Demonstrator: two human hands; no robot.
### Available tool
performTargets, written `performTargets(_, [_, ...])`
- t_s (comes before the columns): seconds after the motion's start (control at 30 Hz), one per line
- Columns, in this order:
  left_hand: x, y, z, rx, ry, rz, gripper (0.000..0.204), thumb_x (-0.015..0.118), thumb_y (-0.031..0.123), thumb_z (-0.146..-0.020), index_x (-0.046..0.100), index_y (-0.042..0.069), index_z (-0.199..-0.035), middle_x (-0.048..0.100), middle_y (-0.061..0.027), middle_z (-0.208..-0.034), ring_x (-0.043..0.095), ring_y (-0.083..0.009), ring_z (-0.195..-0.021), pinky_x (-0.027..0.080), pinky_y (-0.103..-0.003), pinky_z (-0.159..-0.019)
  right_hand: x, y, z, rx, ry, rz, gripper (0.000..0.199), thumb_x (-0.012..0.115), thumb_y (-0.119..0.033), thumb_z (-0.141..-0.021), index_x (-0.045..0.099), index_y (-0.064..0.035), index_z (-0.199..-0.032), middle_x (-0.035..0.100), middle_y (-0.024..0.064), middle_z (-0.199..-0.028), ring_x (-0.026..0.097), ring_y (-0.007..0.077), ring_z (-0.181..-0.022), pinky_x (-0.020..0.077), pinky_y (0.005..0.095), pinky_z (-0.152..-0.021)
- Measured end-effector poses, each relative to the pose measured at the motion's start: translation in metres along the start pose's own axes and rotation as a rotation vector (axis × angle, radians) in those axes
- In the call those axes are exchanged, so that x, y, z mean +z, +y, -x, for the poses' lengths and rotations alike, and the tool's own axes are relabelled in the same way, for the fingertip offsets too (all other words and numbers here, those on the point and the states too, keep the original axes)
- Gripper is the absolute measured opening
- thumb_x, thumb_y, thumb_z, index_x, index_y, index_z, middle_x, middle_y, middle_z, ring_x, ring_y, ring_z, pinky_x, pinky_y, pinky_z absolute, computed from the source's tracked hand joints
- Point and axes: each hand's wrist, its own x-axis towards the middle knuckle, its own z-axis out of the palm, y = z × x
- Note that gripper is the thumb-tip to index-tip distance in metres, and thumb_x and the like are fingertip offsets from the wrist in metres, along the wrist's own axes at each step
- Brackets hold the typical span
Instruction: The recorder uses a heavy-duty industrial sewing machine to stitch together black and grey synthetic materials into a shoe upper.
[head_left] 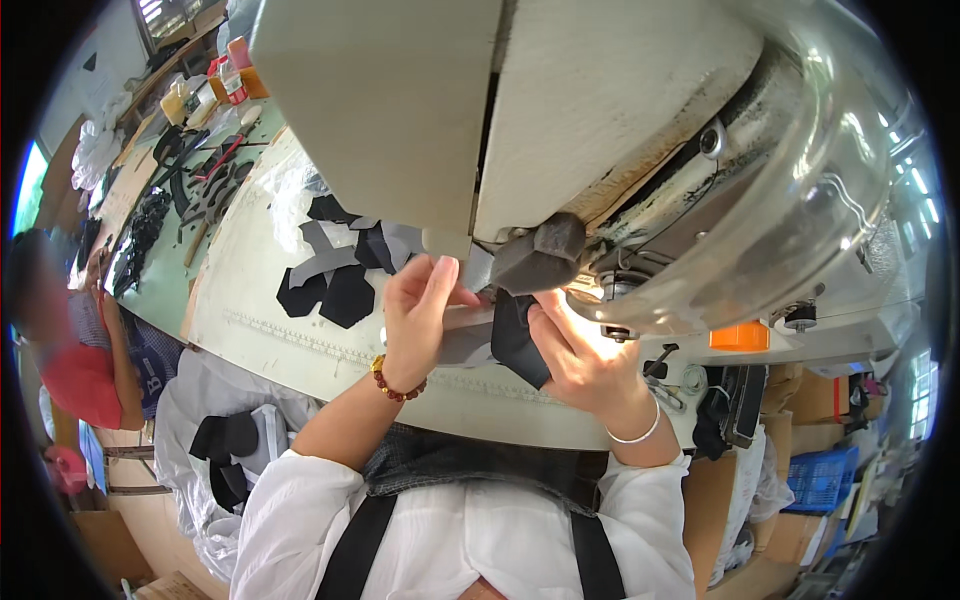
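My right hand (590, 360) pinches a black fabric piece (516, 342), which hangs below the head of a sewing machine (640, 110). Bright light from the machine falls on its fingers. My left hand (420, 312) is raised beside the machine, with its fingers curled and its thumb pointing up. What lies between those fingers is hidden. Right by its fingertips a grey strip (466, 342) runs toward the black piece; I cannot tell whether the two are joined. A dark grey foam block (540, 256) sits on the machine just above my hands.
Loose black and grey cut pieces (348, 296) lie on the white table (250, 345) to the left. An orange container (739, 336) stands at the right. Another person (80, 370) sits at the far left by a green table (150, 268). A blue basket (820, 478) is at the lower right.
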Motion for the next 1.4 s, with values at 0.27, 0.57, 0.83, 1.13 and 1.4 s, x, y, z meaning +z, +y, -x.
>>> performTargets(0.27, [0.002, 0.017, 0.011, 0.036, -0.152, -0.304, 0.047, 0.088, 0.014, -0.083, 0.064, -0.004, -0.120, 0.072, -0.0113, -0.099, 0.071, -0.0140, -0.089, 0.061, -0.030, -0.074, 0.008, 0.009, -0.004, -0.111, 0.080, -0.097, 0.011, 0.074, -0.009, -0.074, 0.074, -0.0084, -0.085, 0.073, 0.0019, -0.115, 0.069, 0.0205, -0.108, 0.0576, 0.0316, -0.078])
performTargets(0.57, [0.001, 0.024, -0.022, 0.873, -0.103, -0.769, 0.027, 0.088, 0.006, -0.077, 0.073, 0.002, -0.099, 0.073, -0.0130, -0.104, 0.070, -0.0283, -0.085, 0.054, -0.033, -0.070, 0.004, 0.017, -0.010, -0.232, 0.023, -0.072, 0.014, 0.074, -0.007, -0.071, 0.062, -0.0132, -0.072, 0.074, 0.0066, -0.118, 0.064, 0.0189, -0.112, 0.0570, 0.0321, -0.079])
performTargets(0.83, [0.002, 0.032, -0.023, 0.328, -0.153, -0.243, 0.010, 0.075, 0.008, -0.095, 0.075, -0.001, -0.100, 0.079, -0.0081, -0.091, 0.073, -0.0162, -0.080, 0.056, -0.030, -0.071, 0.006, 0.006, -0.019, -0.161, -0.026, -0.123, 0.015, 0.072, -0.009, -0.071, 0.057, -0.0083, -0.070, 0.074, 0.0132, -0.120, 0.064, 0.0204, -0.096, 0.0545, 0.0343, -0.077])
performTargets(1.13, [0.006, 0.036, -0.026, 0.557, -0.152, -0.352, 0.012, 0.075, 0.005, -0.092, 0.075, 0.001, -0.103, 0.078, -0.0090, -0.091, 0.073, -0.0224, -0.075, 0.055, -0.030, -0.069, -0.011, 0.014, -0.027, -0.203, -0.299, -0.195, 0.015, 0.071, -0.008, -0.072, 0.058, -0.0064, -0.079, 0.069, 0.0193, -0.129, 0.064, 0.0293, -0.103, 0.0538, 0.0416, -0.085])
performTargets(1.4, [-0.001, 0.046, -0.035, 0.767, -0.253, -0.584, 0.012, 0.075, 0.009, -0.090, 0.076, 0.006, -0.102, 0.076, -0.0102, -0.094, 0.071, -0.0307, -0.076, 0.056, -0.036, -0.069, -0.010, 0.014, -0.023, -0.169, -0.292, -0.175, 0.020, 0.071, -0.006, -0.074, 0.057, -0.0067, -0.088, 0.067, 0.0135, -0.136, 0.065, 0.0291, -0.113, 0.0552, 0.0401, -0.091])
